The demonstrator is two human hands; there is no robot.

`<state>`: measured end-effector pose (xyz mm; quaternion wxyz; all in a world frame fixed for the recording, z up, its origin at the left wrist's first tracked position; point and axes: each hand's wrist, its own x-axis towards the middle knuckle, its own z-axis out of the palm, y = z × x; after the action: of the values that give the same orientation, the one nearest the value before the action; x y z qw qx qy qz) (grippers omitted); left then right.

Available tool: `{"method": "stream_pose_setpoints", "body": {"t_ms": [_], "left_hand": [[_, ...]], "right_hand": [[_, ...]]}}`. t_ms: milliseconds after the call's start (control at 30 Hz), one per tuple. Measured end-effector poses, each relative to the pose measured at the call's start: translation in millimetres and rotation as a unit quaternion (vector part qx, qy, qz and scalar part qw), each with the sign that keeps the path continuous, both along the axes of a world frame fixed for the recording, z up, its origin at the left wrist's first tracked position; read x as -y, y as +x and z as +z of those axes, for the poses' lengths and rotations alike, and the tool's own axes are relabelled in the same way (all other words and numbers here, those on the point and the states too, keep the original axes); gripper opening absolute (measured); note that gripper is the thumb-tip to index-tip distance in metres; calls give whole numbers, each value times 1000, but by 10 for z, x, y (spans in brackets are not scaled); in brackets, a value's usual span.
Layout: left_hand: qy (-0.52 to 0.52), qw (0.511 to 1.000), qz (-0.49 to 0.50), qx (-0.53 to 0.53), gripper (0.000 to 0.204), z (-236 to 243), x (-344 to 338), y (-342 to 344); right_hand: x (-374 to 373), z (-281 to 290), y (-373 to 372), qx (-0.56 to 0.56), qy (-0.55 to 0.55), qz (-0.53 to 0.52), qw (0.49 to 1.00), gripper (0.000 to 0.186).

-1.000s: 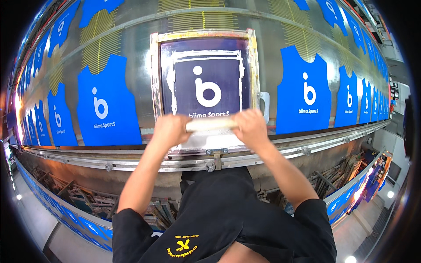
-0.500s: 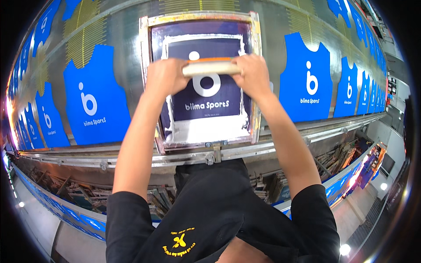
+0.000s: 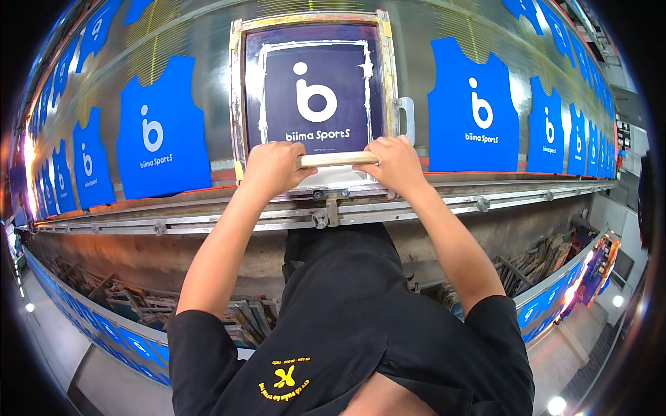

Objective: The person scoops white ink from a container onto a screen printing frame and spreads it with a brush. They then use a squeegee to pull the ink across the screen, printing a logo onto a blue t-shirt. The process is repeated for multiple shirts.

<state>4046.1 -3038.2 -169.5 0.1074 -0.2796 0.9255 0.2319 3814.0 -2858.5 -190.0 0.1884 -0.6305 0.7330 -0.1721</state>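
My left hand [image 3: 276, 168] and my right hand [image 3: 394, 164] are closed round the two ends of a squeegee [image 3: 338, 159] with a pale handle. It lies across the near end of a framed printing screen [image 3: 277, 90]. Dark mesh shows a white emblem and lettering, edged by streaky white strips. White ink [image 3: 347, 182] shows just on the near side of the squeegee; its blade is hidden under the handle and my hands.
Blue cut shirt pieces with white prints, one at the left [image 3: 163, 132] and one at the right [image 3: 474, 111], lie along the long table. A metal rail [image 3: 444, 201] runs along its near edge. Stacked frames [image 3: 152, 308] stand below. A grey bracket [image 3: 405, 119] sticks out beside the screen.
Both hands have drawn the squeegee toward me, from the middle of the screen to its near end. The emblem now shows uncovered. My view has shifted slightly.
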Motion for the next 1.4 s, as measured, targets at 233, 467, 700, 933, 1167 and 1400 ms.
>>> {"method": "stream_pose_setpoints", "body": {"t_ms": [233,467,700,933,1167,1400], "left_hand": [[143,979,-27,140,58,-150,320,-285],[231,958,-56,161,60,247,968,-454],[-5,998,-51,-26,61,165,1904,-861],[3,996,-84,-23,37,-97,2393,-1247],[28,994,-40,-102,33,-157,2086,-1202],[24,988,-12,-150,39,-266,697,-168]], "right_hand": [[383,-187,-168,70,267,-11,961,73],[517,-52,-573,267,112,-157,944,47],[375,-367,-998,153,-67,-452,876,41],[418,-520,-802,353,58,-499,789,45],[542,-95,-700,416,-5,-502,758,39],[587,74,-689,425,-19,-489,761,32]]}}
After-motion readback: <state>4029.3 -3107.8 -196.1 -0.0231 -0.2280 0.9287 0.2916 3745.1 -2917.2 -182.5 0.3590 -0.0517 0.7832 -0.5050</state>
